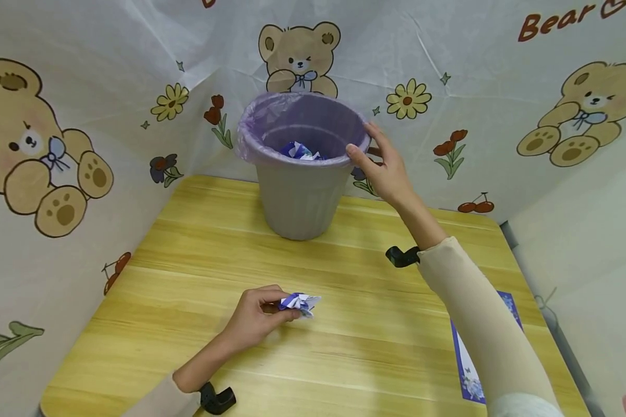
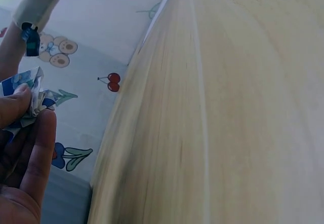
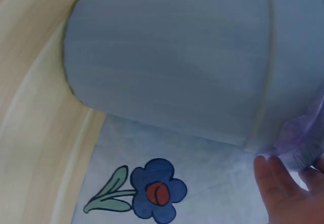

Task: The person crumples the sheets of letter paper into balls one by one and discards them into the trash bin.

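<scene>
My left hand point(image 1: 255, 318) pinches a crumpled blue-and-white sheet of paper point(image 1: 301, 303) between thumb and fingers, over the front middle of the table. In the left wrist view the same paper point(image 2: 35, 89) shows folds and blue print. At the back stands a grey trash can point(image 1: 301, 200), upright, lined with a purple bag point(image 1: 247, 136) folded over its rim. Inside it lies more crumpled blue-and-white paper point(image 1: 298, 150). My right hand point(image 1: 388, 168) holds the can's right rim, thumb in front; in the right wrist view, fingertips point(image 3: 260, 164) meet the outside beneath the rim.
A flat sheet with a blue floral border point(image 1: 472, 376) lies on the right of the wooden table point(image 1: 203, 272), partly under the right forearm. A bear-printed cloth point(image 1: 407, 46) hangs behind the can and along the sides. Each wrist wears a black camera mount point(image 1: 403, 256).
</scene>
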A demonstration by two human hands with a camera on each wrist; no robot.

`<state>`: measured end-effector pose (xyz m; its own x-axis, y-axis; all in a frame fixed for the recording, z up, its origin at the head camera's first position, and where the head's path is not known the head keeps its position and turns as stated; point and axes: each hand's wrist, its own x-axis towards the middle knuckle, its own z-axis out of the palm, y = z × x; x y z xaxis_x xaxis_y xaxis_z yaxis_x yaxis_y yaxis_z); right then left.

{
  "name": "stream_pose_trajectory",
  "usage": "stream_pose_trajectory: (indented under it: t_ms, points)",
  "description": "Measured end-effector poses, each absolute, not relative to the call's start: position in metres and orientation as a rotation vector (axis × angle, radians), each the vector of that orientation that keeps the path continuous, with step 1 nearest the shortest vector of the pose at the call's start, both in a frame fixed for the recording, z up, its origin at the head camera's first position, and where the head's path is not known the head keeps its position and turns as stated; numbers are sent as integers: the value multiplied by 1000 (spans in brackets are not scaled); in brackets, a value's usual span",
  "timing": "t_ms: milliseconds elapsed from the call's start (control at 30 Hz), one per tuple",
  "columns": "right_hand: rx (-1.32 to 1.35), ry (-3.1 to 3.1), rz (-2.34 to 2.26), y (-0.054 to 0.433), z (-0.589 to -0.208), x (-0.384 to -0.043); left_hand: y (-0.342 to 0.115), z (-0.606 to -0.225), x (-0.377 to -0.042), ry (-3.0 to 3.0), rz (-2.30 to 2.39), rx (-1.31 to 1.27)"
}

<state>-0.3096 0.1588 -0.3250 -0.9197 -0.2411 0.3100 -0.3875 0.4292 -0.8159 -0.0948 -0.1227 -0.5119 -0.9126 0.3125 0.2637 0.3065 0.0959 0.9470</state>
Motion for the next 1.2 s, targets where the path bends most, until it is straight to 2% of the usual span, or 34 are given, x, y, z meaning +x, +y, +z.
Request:
stream_pose_trajectory:
  t_ms: [467,1200]
  points:
    - [544,-2587,1531,160,-320,-306,-135,-501,-101,2400,1957,636]
    - [530,-2640,1530,160,-314,-303,-145,-410,-148,2800,1897,874]
